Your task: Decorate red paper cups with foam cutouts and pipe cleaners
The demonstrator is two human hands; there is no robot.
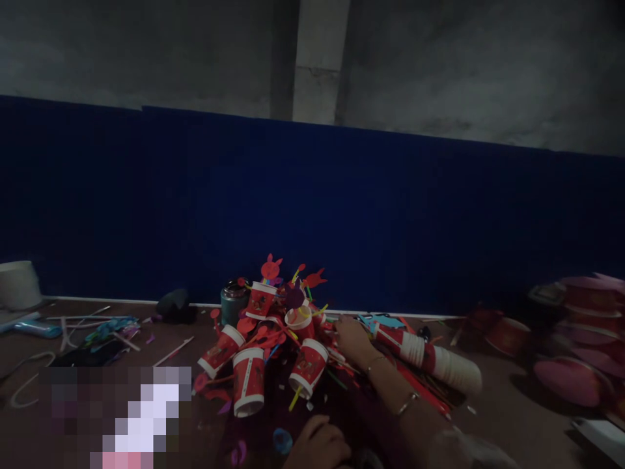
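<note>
A heap of red paper cups with white rims (249, 381) lies before me, mixed with red and purple cut-out shapes and coloured sticks. One cup (261, 299) near the top holds a red animal-shaped cut-out (271, 268). My right hand (352, 337) reaches to the heap's right side, fingers bent downward and largely hidden. Bracelets circle that wrist and forearm. Low in the view, my left hand (319, 446) is closed with curled fingers near the front of the heap; anything inside it is hidden. A yellow stick (295, 398) pokes from a tilted cup.
Stacked paper cups (452, 368) lie on their side at right. A dark jar (234, 303) stands behind the heap. Sticks and colourful scraps (114, 331) cover the left table, near a white roll (19, 285). Red and pink items (566, 381) are blurred at far right. A blue panel (312, 208) rises behind.
</note>
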